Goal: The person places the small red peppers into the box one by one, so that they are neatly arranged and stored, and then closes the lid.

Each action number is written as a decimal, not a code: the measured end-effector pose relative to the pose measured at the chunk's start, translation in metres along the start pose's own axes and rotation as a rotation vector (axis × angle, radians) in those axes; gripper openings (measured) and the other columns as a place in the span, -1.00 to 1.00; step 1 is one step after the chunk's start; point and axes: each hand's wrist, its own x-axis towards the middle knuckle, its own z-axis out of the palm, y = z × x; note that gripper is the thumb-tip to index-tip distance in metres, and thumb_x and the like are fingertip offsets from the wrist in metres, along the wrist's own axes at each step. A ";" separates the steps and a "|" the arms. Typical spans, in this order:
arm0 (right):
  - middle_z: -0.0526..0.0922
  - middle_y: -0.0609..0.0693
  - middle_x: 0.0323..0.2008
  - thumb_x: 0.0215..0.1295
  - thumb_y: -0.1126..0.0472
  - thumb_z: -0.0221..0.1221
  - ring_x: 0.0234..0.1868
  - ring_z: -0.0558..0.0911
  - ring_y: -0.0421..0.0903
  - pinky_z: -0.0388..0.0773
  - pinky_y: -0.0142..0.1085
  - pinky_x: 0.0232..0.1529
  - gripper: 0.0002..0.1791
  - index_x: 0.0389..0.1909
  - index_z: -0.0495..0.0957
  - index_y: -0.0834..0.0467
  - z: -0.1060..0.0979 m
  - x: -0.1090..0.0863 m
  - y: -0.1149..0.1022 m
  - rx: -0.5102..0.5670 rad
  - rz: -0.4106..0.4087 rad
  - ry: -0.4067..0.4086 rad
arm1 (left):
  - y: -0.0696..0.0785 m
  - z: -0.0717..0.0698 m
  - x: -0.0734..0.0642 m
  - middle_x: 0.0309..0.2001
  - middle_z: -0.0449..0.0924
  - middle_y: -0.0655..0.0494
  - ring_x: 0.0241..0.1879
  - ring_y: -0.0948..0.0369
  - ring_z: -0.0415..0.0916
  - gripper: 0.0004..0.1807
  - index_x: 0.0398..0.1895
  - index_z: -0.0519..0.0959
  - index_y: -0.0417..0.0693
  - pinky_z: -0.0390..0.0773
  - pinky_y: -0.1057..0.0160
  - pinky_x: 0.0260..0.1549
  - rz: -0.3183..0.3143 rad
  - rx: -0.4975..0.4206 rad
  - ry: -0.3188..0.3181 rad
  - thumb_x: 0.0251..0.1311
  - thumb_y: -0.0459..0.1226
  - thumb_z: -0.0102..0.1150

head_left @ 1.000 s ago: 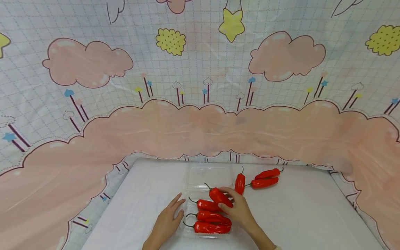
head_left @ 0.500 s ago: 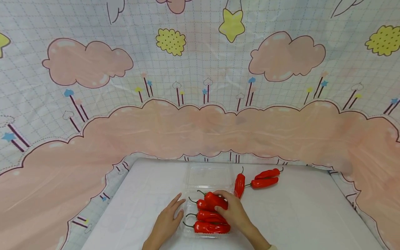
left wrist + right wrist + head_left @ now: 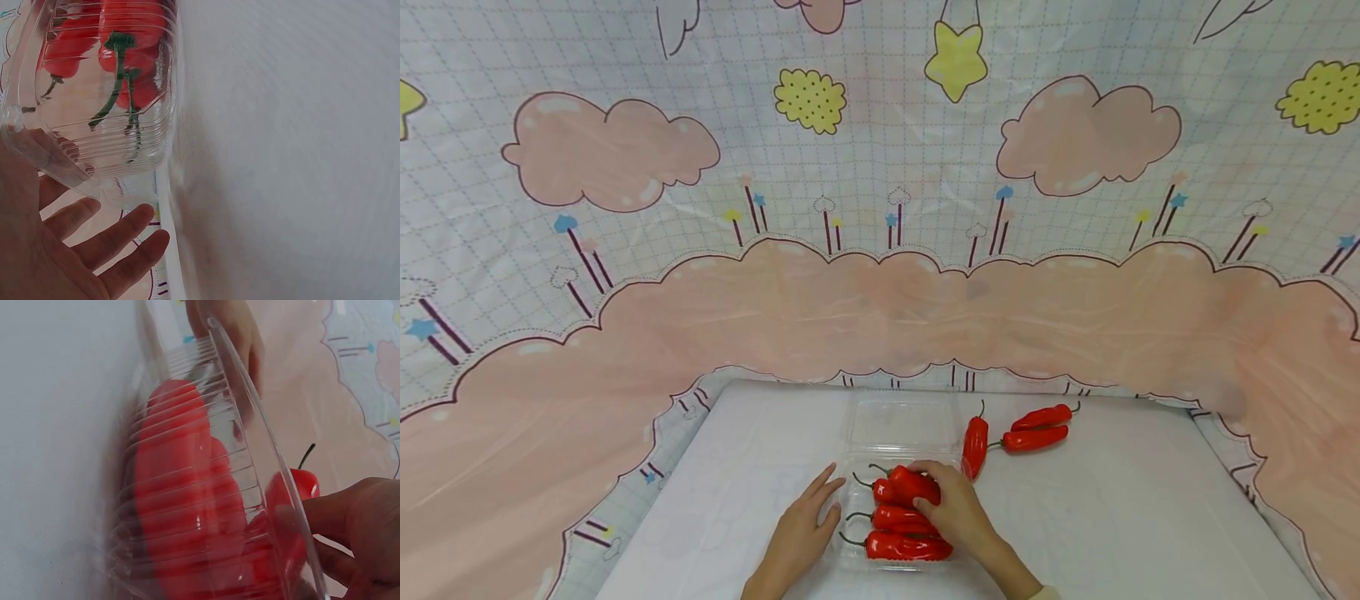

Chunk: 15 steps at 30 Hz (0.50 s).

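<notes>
Pinching a glossy red pepper with a thin green stem (image 3: 913, 483) between thumb and fingers, the person's right hand (image 3: 957, 507) reaches over a clear, ribbed plastic box (image 3: 891, 568), a pale cuff (image 3: 1047, 593) just showing at its wrist. That pepper sits slightly aslant at the far side of the box, overlapping a red pepper with a curling stem (image 3: 883, 493) beneath it. Nearer the person, a second such red pepper (image 3: 897, 520) and a plump red front pepper (image 3: 908, 547) lie side by side in the box, stems pointing left. The left hand (image 3: 801, 529) is open beside the box's left edge, fingers spread and holding nothing; from where I stand I can't tell whether it touches the plastic. The transparent lid (image 3: 902, 421) lies folded back on the far side. Just off to the right, one slim red pepper (image 3: 975, 446) points its stem away, and farther right a pair of red peppers (image 3: 1035, 439) lies close together on the white-covered table (image 3: 1135, 500), before a pink-clouded cloth backdrop (image 3: 880, 317).
</notes>
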 end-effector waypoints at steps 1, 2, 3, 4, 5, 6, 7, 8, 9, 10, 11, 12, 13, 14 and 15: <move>0.63 0.04 0.06 0.13 0.31 0.35 0.07 0.57 0.04 0.60 0.07 0.10 -0.47 0.16 0.53 0.02 0.001 0.000 0.000 -0.009 0.000 -0.005 | 0.000 0.000 0.000 0.43 0.35 0.14 0.19 -0.06 0.55 -0.58 0.22 0.55 0.06 0.57 -0.15 0.08 -0.002 -0.003 -0.002 0.28 -0.26 0.16; 0.63 0.04 0.06 0.13 0.31 0.35 0.07 0.57 0.04 0.60 0.07 0.10 -0.47 0.16 0.53 0.03 0.002 0.000 0.001 -0.020 0.000 -0.009 | 0.000 0.000 0.000 0.43 0.35 0.13 0.19 -0.06 0.55 -0.58 0.22 0.55 0.06 0.57 -0.16 0.08 -0.003 -0.005 -0.004 0.28 -0.26 0.16; 0.63 0.04 0.06 0.13 0.31 0.36 0.07 0.56 0.04 0.60 0.07 0.10 -0.47 0.16 0.53 0.03 0.003 0.000 0.001 -0.026 -0.002 -0.012 | 0.000 0.000 0.000 0.43 0.35 0.14 0.19 -0.06 0.55 -0.58 0.23 0.55 0.06 0.57 -0.16 0.08 -0.004 -0.007 -0.007 0.29 -0.26 0.16; 0.63 0.04 0.06 0.13 0.31 0.36 0.07 0.56 0.03 0.61 0.07 0.09 -0.47 0.16 0.53 0.03 0.004 0.000 0.001 -0.034 -0.003 -0.014 | 0.000 -0.001 0.000 0.43 0.35 0.14 0.20 -0.06 0.55 -0.58 0.23 0.54 0.06 0.57 -0.16 0.09 -0.005 -0.009 -0.008 0.29 -0.26 0.16; 0.63 0.04 0.06 0.13 0.30 0.36 0.07 0.56 0.03 0.61 0.07 0.09 -0.47 0.15 0.53 0.03 0.004 0.000 0.001 -0.040 -0.005 -0.016 | 0.000 -0.001 0.000 0.43 0.35 0.14 0.20 -0.06 0.55 -0.58 0.23 0.54 0.07 0.57 -0.16 0.09 -0.005 -0.009 -0.009 0.29 -0.25 0.16; 0.63 0.04 0.06 0.13 0.31 0.36 0.06 0.56 0.03 0.61 0.07 0.09 -0.48 0.15 0.53 0.03 0.005 0.000 0.001 -0.047 -0.009 -0.015 | 0.000 -0.001 0.000 0.43 0.35 0.14 0.19 -0.06 0.55 -0.58 0.23 0.54 0.07 0.57 -0.16 0.09 -0.006 -0.011 -0.009 0.29 -0.25 0.16; 0.64 0.04 0.05 0.13 0.31 0.36 0.06 0.57 0.03 0.60 0.07 0.09 -0.48 0.14 0.53 0.03 0.005 0.000 0.001 -0.053 -0.014 -0.012 | 0.000 -0.001 0.000 0.43 0.35 0.13 0.19 -0.06 0.55 -0.58 0.23 0.54 0.06 0.57 -0.16 0.09 -0.005 -0.013 -0.009 0.29 -0.25 0.16; 0.64 0.05 0.05 0.12 0.32 0.36 0.05 0.57 0.03 0.60 0.07 0.09 -0.49 0.14 0.54 0.04 0.006 0.000 0.001 -0.058 -0.020 -0.009 | 0.000 -0.001 0.000 0.43 0.35 0.13 0.19 -0.06 0.55 -0.58 0.23 0.54 0.06 0.57 -0.16 0.09 -0.004 -0.011 -0.010 0.29 -0.26 0.15; 0.64 0.05 0.04 0.12 0.32 0.36 0.05 0.58 0.03 0.60 0.07 0.10 -0.49 0.13 0.54 0.04 0.006 0.000 0.001 -0.063 -0.027 -0.007 | 0.000 -0.001 0.000 0.43 0.35 0.13 0.19 -0.06 0.55 -0.58 0.23 0.54 0.06 0.57 -0.16 0.08 -0.002 -0.010 -0.008 0.29 -0.26 0.16; 0.65 0.05 0.04 0.12 0.33 0.36 0.04 0.58 0.04 0.60 0.07 0.10 -0.49 0.13 0.55 0.04 0.006 0.000 0.001 -0.068 -0.033 -0.004 | 0.000 -0.001 0.000 0.43 0.35 0.13 0.19 -0.06 0.55 -0.58 0.23 0.54 0.06 0.57 -0.15 0.08 -0.001 -0.008 -0.007 0.29 -0.26 0.16; 0.65 0.05 0.04 0.12 0.33 0.36 0.04 0.59 0.04 0.59 0.07 0.10 -0.50 0.12 0.55 0.05 0.006 0.000 0.000 -0.072 -0.038 -0.003 | 0.000 -0.001 0.000 0.43 0.35 0.13 0.20 -0.06 0.55 -0.58 0.23 0.54 0.06 0.57 -0.15 0.08 0.001 -0.007 -0.006 0.29 -0.26 0.16; 0.66 0.06 0.03 0.11 0.34 0.36 0.03 0.59 0.04 0.59 0.07 0.10 -0.50 0.11 0.56 0.05 0.007 0.000 0.000 -0.078 -0.044 -0.002 | 0.000 -0.001 0.000 0.43 0.35 0.13 0.20 -0.06 0.55 -0.58 0.23 0.54 0.05 0.57 -0.15 0.08 0.002 -0.009 -0.004 0.29 -0.26 0.16; 0.66 0.06 0.02 0.11 0.34 0.35 0.03 0.59 0.03 0.59 0.07 0.10 -0.51 0.11 0.56 0.06 0.007 0.000 0.000 -0.080 -0.048 -0.003 | 0.000 -0.001 0.000 0.43 0.35 0.13 0.20 -0.06 0.55 -0.58 0.23 0.54 0.05 0.57 -0.15 0.08 0.005 -0.010 -0.001 0.29 -0.26 0.16; 0.66 0.06 0.01 0.11 0.34 0.36 0.02 0.59 0.03 0.59 0.07 0.09 -0.51 0.10 0.56 0.06 0.007 0.000 -0.001 -0.083 -0.053 -0.005 | 0.000 -0.001 0.000 0.43 0.35 0.13 0.20 -0.06 0.55 -0.58 0.23 0.54 0.05 0.57 -0.15 0.08 0.007 -0.008 0.000 0.29 -0.26 0.15; 0.66 0.05 0.01 0.11 0.34 0.36 0.01 0.59 0.02 0.60 0.06 0.09 -0.52 0.10 0.57 0.06 0.008 0.000 -0.001 -0.088 -0.051 -0.010 | 0.000 -0.001 -0.001 0.43 0.35 0.12 0.20 -0.06 0.55 -0.58 0.23 0.54 0.05 0.57 -0.15 0.08 0.010 -0.010 0.002 0.28 -0.26 0.15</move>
